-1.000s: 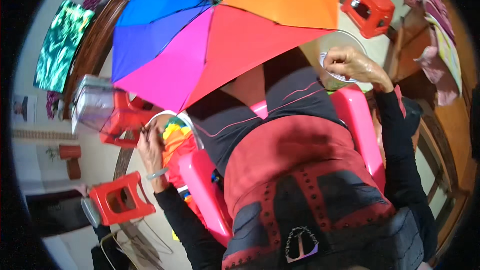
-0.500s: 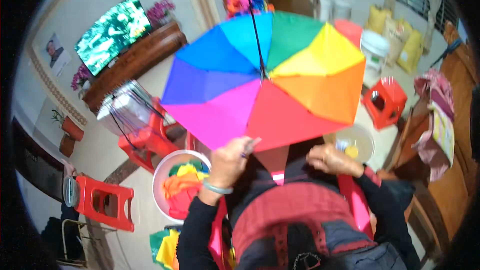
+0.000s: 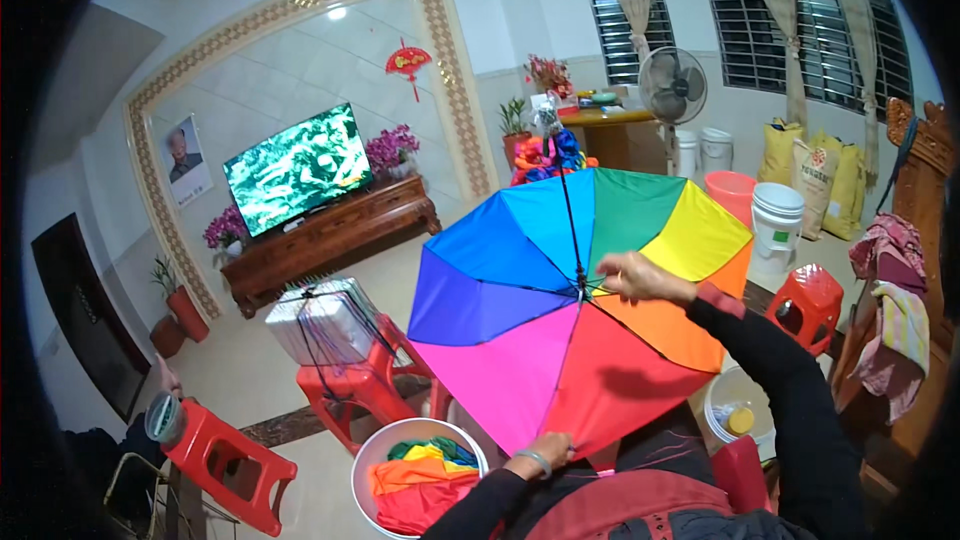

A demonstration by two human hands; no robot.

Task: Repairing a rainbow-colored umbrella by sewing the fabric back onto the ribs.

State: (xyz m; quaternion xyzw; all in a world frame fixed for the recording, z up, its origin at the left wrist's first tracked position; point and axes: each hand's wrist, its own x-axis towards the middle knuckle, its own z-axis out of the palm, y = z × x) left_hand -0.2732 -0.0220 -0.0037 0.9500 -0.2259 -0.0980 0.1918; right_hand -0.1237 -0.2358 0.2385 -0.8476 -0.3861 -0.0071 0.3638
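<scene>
An open umbrella with rainbow-coloured fabric panels point(image 3: 545, 340) spreads in front of the person, ribbed inside facing them, its thin black metal shaft point(image 3: 570, 205) rising from the centre and leaning away toward the upper left. The bare right hand point(image 3: 640, 277), fingers half curled, is nearer the shaft, just right of its base, though whether it grips anything cannot be told. The left hand point(image 3: 545, 452) is at the near red edge, its hold unclear.
</scene>
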